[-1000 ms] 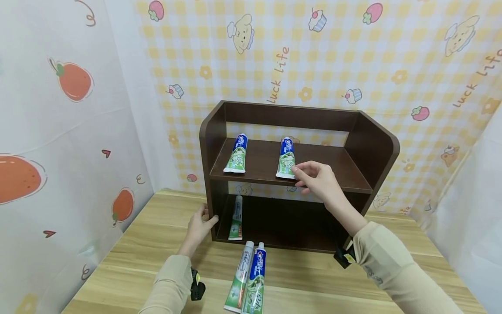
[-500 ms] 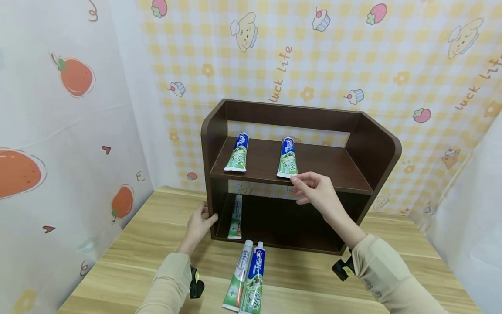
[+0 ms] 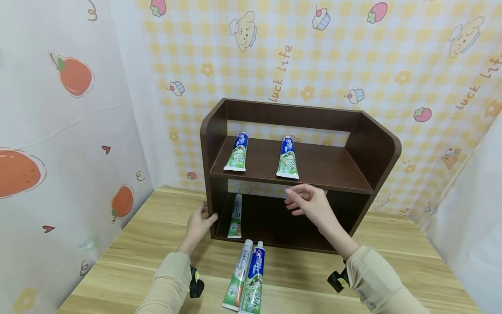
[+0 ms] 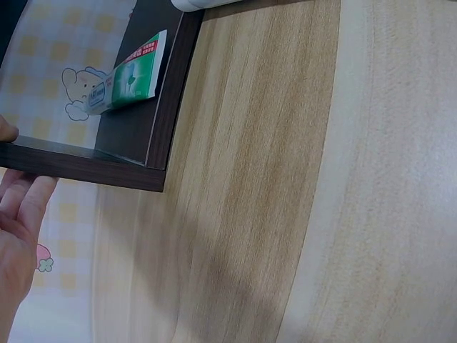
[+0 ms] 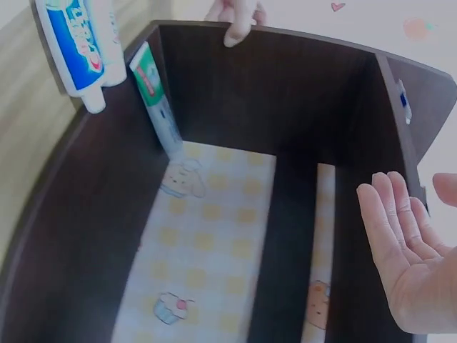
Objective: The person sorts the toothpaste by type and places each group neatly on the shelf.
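My left hand grips the left side panel of a dark brown two-tier shelf; in the left wrist view its thumb and fingers lie on opposite faces of the panel. Two blue-and-green toothpaste tubes lie on the upper tier, one at the left and one near the middle. On the lower tier, at its left end, rests a grey-and-green toothpaste tube. My right hand hovers empty before the shelf, just below the upper tier's front edge. Its fingers look loosely extended in the right wrist view.
In front of the shelf, a grey-and-green tube and a blue-and-green tube lie side by side on the wooden table. A patterned cloth hangs behind the shelf, and a white sheet stands at the left.
My right hand has let go of the middle tube on the upper tier and moved down away from it. My left hand has kept its hold on the panel.
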The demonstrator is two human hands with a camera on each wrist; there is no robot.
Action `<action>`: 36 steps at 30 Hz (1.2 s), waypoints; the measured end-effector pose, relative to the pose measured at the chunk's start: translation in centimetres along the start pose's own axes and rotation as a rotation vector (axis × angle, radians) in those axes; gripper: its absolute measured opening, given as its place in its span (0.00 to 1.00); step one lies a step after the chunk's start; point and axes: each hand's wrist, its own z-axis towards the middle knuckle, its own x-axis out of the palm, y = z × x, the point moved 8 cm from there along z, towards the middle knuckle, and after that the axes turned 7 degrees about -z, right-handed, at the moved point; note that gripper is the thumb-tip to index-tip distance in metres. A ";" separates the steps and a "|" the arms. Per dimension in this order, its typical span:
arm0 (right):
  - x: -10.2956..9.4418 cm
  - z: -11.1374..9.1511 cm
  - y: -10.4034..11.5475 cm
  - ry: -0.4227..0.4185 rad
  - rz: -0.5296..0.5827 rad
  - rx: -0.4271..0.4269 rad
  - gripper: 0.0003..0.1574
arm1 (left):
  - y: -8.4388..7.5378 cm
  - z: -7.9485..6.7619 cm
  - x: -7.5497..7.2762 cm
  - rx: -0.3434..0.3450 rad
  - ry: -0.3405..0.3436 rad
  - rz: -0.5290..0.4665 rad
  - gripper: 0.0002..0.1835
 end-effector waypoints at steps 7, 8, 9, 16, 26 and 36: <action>1.8 -0.8 -2.4 0.015 0.035 0.046 0.23 | -0.1 -0.1 0.0 -0.009 0.005 0.022 0.20; 2.1 -0.9 -2.7 0.015 0.042 0.053 0.22 | -0.1 -0.1 0.0 -0.007 0.006 0.020 0.19; 2.3 -0.9 -3.1 0.014 0.051 0.059 0.22 | -0.1 -0.1 0.0 -0.007 0.007 0.017 0.20; 3.8 -1.2 -4.9 0.023 0.077 0.086 0.19 | -0.7 -0.4 -0.3 0.066 -0.008 -0.005 0.19; 5.1 -1.8 -6.6 0.038 0.090 0.100 0.20 | -0.1 -0.2 0.0 -0.014 0.020 -0.003 0.22; 7.5 -2.9 -8.4 0.051 0.122 0.139 0.22 | 0.1 -0.1 0.1 -0.018 0.022 0.018 0.20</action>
